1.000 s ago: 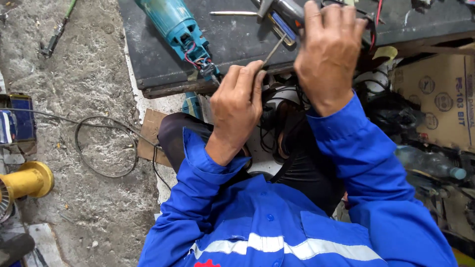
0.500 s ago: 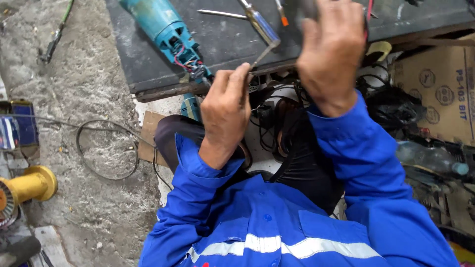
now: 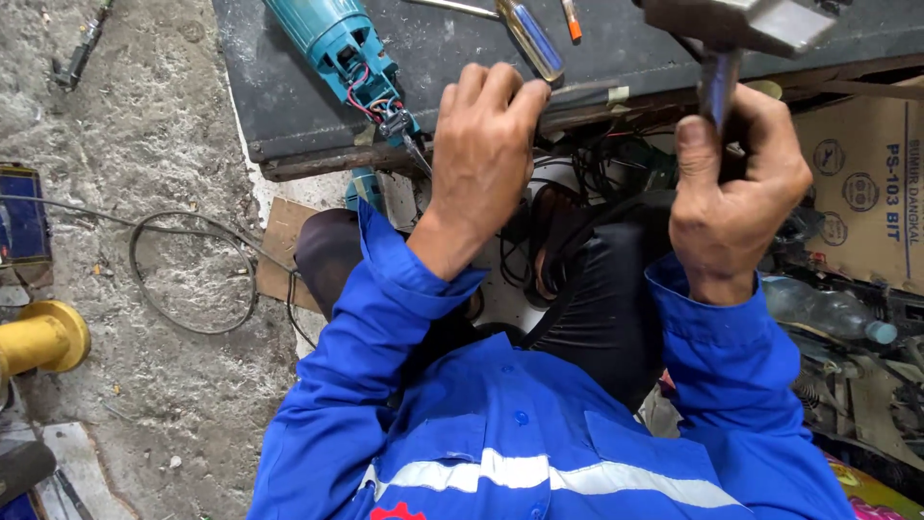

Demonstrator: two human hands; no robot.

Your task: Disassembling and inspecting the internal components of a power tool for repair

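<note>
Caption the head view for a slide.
Right hand grips a hammer above the dark bench; left hand rests beside an opened teal power tool.

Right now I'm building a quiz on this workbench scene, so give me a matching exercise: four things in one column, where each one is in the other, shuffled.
Things:
1. hammer
2. teal power tool
3. yellow object
4. cardboard box

Places:
A. on the floor at the far left
B. on the dark bench top, wires exposed
C. held up in the right hand
D. at the right edge, beside the bench

Pairs: 1-C, 2-B, 3-A, 4-D
</note>
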